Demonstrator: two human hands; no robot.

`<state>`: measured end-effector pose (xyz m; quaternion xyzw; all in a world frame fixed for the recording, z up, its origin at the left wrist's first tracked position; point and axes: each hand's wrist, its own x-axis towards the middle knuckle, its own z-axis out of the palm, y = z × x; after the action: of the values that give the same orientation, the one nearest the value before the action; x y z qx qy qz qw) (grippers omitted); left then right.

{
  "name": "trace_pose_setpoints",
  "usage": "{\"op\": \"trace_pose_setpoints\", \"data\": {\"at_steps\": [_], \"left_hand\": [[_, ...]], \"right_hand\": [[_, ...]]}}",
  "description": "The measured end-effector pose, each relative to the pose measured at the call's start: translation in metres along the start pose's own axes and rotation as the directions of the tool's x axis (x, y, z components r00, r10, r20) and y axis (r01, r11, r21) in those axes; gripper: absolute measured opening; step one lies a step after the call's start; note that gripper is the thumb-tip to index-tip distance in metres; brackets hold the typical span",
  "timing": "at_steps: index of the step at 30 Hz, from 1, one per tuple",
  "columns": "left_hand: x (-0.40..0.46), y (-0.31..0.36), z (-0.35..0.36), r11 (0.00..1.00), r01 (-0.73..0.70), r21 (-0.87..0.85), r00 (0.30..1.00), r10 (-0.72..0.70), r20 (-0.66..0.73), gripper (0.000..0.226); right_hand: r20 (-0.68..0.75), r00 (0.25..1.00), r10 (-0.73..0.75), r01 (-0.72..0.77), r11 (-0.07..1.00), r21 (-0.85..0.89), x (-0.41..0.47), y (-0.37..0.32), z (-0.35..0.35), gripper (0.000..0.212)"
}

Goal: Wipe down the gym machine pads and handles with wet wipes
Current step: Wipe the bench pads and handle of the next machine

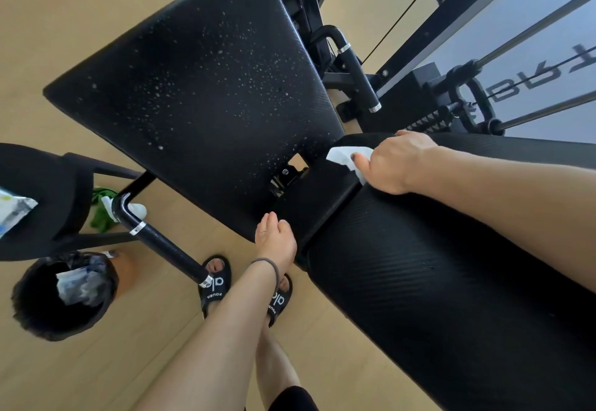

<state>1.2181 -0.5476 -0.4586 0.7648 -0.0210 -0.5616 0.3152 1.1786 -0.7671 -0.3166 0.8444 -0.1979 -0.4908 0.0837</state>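
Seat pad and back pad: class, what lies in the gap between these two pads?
In the head view, a metal bracket with a bolt shows between the seat pad and the back pad; floor shows through beside it.

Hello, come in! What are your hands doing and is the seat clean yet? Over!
Right hand presses wet wipe onto back pad. Left hand rests open on seat pad edge. Seat pad speckled with droplets, unwiped. Nothing blocking.
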Motion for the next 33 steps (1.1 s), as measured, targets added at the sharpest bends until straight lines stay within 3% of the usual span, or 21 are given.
{"op": "trace_pose_setpoints", "data": {"at_steps": [4,7,13,15,19,22,28,33], "left_hand": [[-0.001,0.000,0.000,1.000,0.001,-0.017,1.000,-0.001,-0.006,0.051],[-0.002,0.001,0.000,1.000,0.000,-0.013,1.000,0.000,-0.012,0.051],[-0.002,0.002,0.000,1.000,0.004,-0.013,1.000,-0.004,-0.017,0.051],[-0.002,0.001,-0.001,1.000,0.005,0.004,1.000,-0.005,-0.013,0.051],[0.004,-0.002,0.002,1.000,-0.013,0.004,0.999,0.013,-0.038,0.050],[0.005,-0.003,0.002,1.000,0.017,0.018,0.999,-0.016,-0.050,0.049],[-0.003,0.006,-0.006,0.995,0.069,0.068,0.996,-0.065,-0.060,0.047],[-0.023,0.024,-0.004,0.953,0.019,0.302,1.000,-0.012,-0.027,0.038]], "right_hand": [[-0.116,0.992,0.046,-0.031,0.992,0.125,0.001,0.004,0.011,0.076],[-0.086,0.991,0.098,-0.080,0.979,0.187,0.009,0.008,0.008,0.075],[0.004,0.998,0.067,-0.067,0.997,0.032,0.028,0.002,0.005,0.075],[0.073,0.997,0.001,-0.007,0.997,0.081,0.031,-0.010,0.006,0.076],[0.187,0.960,-0.207,0.139,0.936,0.322,0.011,-0.048,-0.001,0.055],[0.183,0.937,-0.297,0.182,0.864,0.470,-0.026,-0.064,0.000,0.045],[0.160,0.878,-0.450,0.414,0.884,0.216,-0.106,-0.021,-0.015,0.053],[0.182,0.897,-0.403,0.363,0.906,0.217,-0.154,0.004,-0.011,0.054]]}}
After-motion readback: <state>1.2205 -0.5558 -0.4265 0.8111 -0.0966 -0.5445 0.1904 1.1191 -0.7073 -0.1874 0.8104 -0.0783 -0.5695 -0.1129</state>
